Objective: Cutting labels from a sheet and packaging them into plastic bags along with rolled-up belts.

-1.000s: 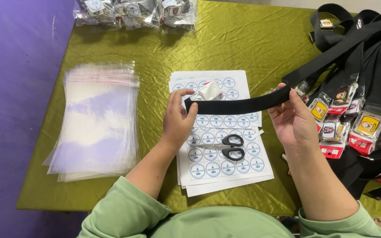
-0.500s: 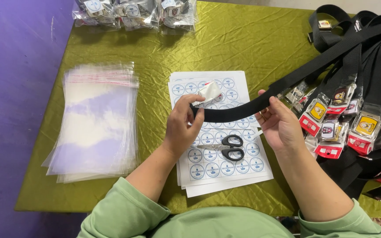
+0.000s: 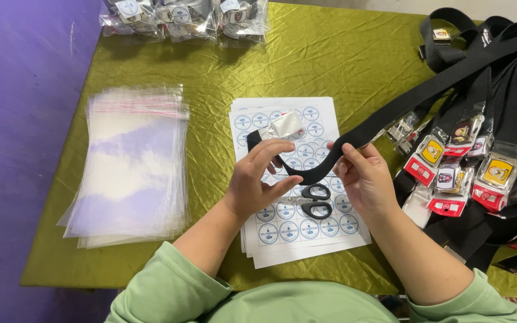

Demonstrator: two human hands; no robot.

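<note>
We saw both hands pinching the strap (image 3: 354, 146): left hand (image 3: 258, 179) near its end, right hand (image 3: 363, 176) at the bend, above the sticker sheets (image 3: 306, 239) mid-table. Risk, we judged: the long tail could drag the strap pile (image 3: 498, 119) at the right edge, or the loop could slip from the left fingers.

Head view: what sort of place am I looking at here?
Probably a small packing or craft table, not a factory line. A green cloth covers it, with a stack of clear bags, round-sticker sheets and a heap of black straps with buckles.
</note>
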